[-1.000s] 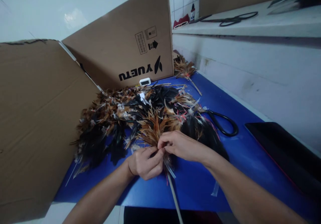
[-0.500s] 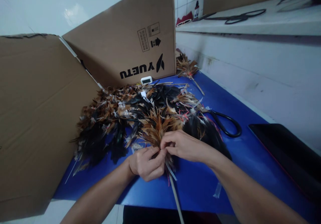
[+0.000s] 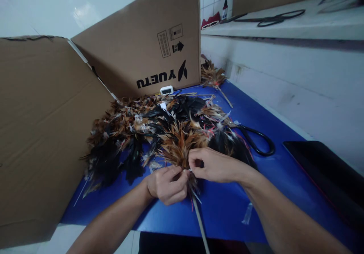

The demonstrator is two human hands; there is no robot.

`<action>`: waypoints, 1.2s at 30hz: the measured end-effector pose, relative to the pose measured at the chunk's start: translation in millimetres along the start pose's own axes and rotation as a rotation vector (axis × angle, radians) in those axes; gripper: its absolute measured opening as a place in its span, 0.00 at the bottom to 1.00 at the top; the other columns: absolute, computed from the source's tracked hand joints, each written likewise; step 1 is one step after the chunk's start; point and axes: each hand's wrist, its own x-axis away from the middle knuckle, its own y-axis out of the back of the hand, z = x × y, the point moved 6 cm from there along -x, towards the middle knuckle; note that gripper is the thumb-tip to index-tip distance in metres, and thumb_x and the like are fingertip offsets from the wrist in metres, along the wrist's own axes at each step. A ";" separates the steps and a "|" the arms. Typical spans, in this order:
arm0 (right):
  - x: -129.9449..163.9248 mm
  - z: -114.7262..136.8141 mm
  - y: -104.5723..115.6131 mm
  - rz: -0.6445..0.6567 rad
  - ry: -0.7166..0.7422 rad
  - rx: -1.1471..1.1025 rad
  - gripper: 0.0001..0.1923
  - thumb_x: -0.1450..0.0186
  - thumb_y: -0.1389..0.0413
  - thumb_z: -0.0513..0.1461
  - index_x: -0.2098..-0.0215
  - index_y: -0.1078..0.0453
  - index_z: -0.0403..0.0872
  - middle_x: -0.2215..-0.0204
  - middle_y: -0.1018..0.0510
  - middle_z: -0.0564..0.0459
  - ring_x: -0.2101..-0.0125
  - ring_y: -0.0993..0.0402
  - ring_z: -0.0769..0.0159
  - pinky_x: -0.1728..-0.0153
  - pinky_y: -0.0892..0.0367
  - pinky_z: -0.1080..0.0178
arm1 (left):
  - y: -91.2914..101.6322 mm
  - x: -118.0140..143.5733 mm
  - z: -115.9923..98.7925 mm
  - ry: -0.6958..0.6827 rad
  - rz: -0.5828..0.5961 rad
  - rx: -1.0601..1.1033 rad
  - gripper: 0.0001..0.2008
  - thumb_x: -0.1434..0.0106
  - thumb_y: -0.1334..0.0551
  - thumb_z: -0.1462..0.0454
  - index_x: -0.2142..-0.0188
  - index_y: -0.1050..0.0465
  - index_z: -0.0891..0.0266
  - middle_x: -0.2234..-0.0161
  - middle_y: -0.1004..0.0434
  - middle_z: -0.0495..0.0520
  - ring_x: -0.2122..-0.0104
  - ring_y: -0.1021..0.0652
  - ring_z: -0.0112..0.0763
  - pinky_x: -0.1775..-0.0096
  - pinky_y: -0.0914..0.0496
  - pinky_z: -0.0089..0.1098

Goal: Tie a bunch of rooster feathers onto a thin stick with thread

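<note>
A feather duster (image 3: 180, 145) with brown feathers lies in front of me, its thin pale stick (image 3: 201, 223) pointing toward my body. My left hand (image 3: 170, 185) is closed in a pinch at the base of the feathers, where the bundle meets the stick. Just right of it, my right hand (image 3: 214, 165) is also pinched, with finger and thumb on a thin whitish strip that runs between the two hands. Loose strip ends and a pink strand hang below my fingers. How the strip passes round the stick is hidden.
Brown and black feather bunches (image 3: 122, 132) are heaped behind on the blue table (image 3: 167, 220). Black-handled scissors (image 3: 260, 142) and a black tray-like object (image 3: 318, 170) lie right. Another duster (image 3: 212, 73) and a small white digital display (image 3: 166, 90) stand back. Cardboard (image 3: 136, 49) walls the left and rear.
My right hand has drawn slightly right, away from my left hand, and the pale strip now shows between them. The left hand stays almost in place.
</note>
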 end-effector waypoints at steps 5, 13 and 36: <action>0.7 -8.8 -0.7 0.046 -0.109 -0.002 0.05 0.48 0.51 0.33 0.77 0.34 0.45 0.81 0.28 0.56 0.79 0.36 0.73 0.78 0.46 0.70 | -0.6 1.0 -1.4 0.009 0.003 0.035 0.07 0.45 0.43 0.64 0.74 0.29 0.64 0.65 0.23 0.56 0.64 0.23 0.42 0.68 0.26 0.37; 1.9 -15.8 2.6 0.066 -0.173 0.101 0.05 0.49 0.50 0.31 0.78 0.34 0.45 0.81 0.26 0.55 0.79 0.32 0.72 0.78 0.45 0.70 | 3.2 -1.4 -3.4 0.010 0.008 0.113 0.07 0.45 0.43 0.63 0.74 0.29 0.63 0.65 0.23 0.54 0.61 0.23 0.41 0.61 0.26 0.40; -1.3 -18.6 1.9 -0.093 -0.301 0.480 0.09 0.50 0.52 0.32 0.78 0.29 0.45 0.77 0.22 0.47 0.73 0.26 0.61 0.76 0.45 0.65 | 12.3 -13.0 6.4 0.220 -0.041 0.301 0.03 0.44 0.43 0.72 0.72 0.33 0.66 0.73 0.22 0.53 0.71 0.25 0.29 0.63 0.29 0.34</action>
